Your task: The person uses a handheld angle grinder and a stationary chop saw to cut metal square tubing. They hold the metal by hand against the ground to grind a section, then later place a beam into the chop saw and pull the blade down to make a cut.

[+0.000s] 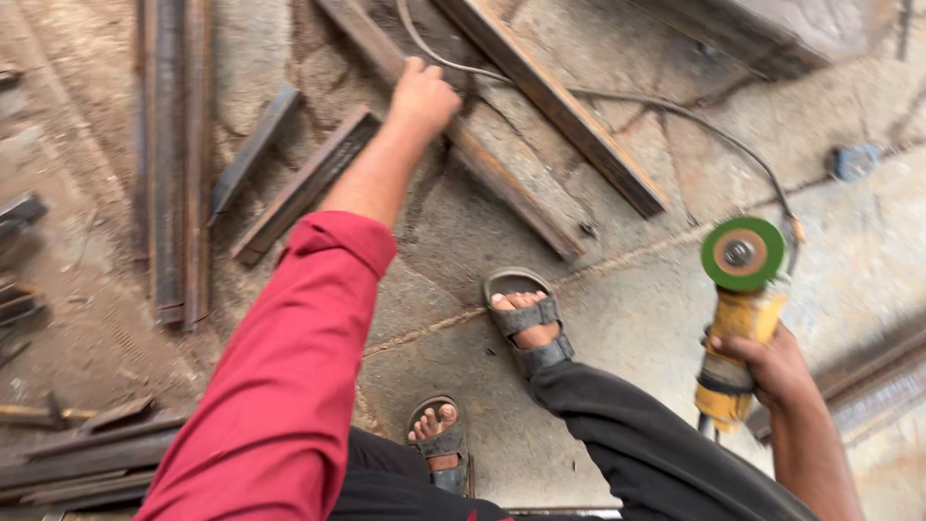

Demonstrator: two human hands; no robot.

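Left hand on a steel bar, grinder hanging in the right — bare toes underneath.

I see the long angle-iron bar (463,145) lying slantwise on the concrete floor (637,309), my left hand (422,96) closed over its upper stretch. My right hand (767,362) is clamped on the yellow angle grinder (738,318), green disc up. I judge its cable (675,111), draped across a second bar (559,106), could snag — and the open sandals (526,323) leave toes exposed.
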